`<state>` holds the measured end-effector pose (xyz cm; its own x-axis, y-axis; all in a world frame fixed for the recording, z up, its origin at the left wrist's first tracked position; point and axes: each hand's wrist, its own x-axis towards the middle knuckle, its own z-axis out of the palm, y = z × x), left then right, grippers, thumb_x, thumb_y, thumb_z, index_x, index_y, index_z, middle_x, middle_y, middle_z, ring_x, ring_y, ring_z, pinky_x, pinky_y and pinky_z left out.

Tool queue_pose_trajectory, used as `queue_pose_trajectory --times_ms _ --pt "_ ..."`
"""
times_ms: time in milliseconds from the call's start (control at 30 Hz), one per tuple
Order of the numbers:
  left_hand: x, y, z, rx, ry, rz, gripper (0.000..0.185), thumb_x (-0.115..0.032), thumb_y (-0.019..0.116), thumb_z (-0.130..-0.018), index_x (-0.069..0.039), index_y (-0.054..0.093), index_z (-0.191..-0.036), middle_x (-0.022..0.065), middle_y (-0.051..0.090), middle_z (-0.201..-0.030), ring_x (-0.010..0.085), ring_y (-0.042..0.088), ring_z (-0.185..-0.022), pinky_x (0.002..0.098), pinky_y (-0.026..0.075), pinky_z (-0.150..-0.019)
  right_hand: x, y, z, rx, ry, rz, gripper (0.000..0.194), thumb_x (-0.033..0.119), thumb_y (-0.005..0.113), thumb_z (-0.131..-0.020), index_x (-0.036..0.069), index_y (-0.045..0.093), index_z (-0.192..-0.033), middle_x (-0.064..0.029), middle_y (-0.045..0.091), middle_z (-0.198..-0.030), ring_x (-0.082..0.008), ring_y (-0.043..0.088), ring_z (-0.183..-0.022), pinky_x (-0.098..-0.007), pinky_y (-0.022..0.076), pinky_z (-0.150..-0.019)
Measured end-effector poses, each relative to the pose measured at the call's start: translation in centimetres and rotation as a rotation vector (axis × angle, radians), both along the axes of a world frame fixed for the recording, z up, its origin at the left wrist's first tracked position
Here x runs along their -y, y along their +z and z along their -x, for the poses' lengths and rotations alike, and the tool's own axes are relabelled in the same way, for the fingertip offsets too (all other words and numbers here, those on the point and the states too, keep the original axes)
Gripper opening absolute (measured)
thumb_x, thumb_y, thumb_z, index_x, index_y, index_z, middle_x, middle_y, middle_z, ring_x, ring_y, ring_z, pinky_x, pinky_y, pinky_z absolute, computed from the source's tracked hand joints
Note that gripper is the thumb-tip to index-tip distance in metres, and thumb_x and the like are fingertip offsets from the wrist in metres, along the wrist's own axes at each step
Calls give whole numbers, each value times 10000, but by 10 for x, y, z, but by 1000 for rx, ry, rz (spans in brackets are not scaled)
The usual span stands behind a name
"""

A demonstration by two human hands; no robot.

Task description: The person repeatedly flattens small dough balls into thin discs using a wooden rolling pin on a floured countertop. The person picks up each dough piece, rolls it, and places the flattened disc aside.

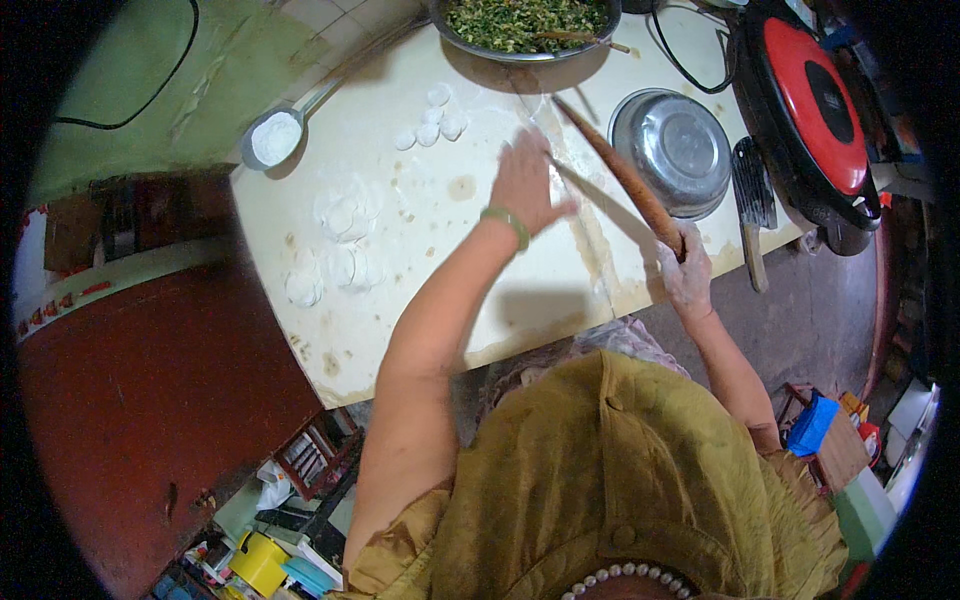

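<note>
My right hand [686,266], dusted with flour, grips one end of a tapered wooden rolling pin [626,176], whose far end points up over the table. My left hand [529,180] is spread palm down over the floured tabletop, thumb out to the side and fingers blurred. What may lie beneath that palm is hidden. Just beyond it to the left sit several small floured dough pieces [429,133]. Thin round dough wrappers lie farther left in floury piles: one pile [346,217] farthest back, another pile [356,268] nearer, and a third pile [304,286] by the left edge.
A metal bowl of chopped green filling [525,26] stands at the back with a utensil in it. An upturned steel bowl [675,154], a cleaver [752,210] and a red electric griddle [814,105] occupy the right. A ladle of flour [276,139] rests at the left corner.
</note>
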<state>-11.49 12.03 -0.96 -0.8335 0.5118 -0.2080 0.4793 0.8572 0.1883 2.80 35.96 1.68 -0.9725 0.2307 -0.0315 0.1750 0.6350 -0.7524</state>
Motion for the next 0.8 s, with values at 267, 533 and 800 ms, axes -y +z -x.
queue_pose_trajectory --times_ms 267,533,800 --pt "87 22 -116 180 -306 -136 1003 -416 838 -628 47 352 -1373 273 310 -1459 410 250 -1403 512 216 -1155 37 11 5 58 334 -137 293 213 688 -800 42 598 -1020 -170 641 -933 -362 639 -838 -430 515 -737" --pt "117 36 -147 131 156 155 965 -492 674 -810 62 229 -1463 228 186 -1556 367 146 -1453 561 128 -1163 80 -1 4 -130 720 -381 368 274 679 -808 42 592 -1080 -138 605 -1151 -322 576 -1000 -417 488 -809" --pt "114 17 -98 72 248 85 1035 -579 584 -822 100 155 -1475 262 142 -1561 400 105 -1457 559 91 -1165 93 6 54 -32 670 -670 510 404 583 -883 30 535 -1227 -156 464 -1407 -323 449 -1264 -448 359 -1040"
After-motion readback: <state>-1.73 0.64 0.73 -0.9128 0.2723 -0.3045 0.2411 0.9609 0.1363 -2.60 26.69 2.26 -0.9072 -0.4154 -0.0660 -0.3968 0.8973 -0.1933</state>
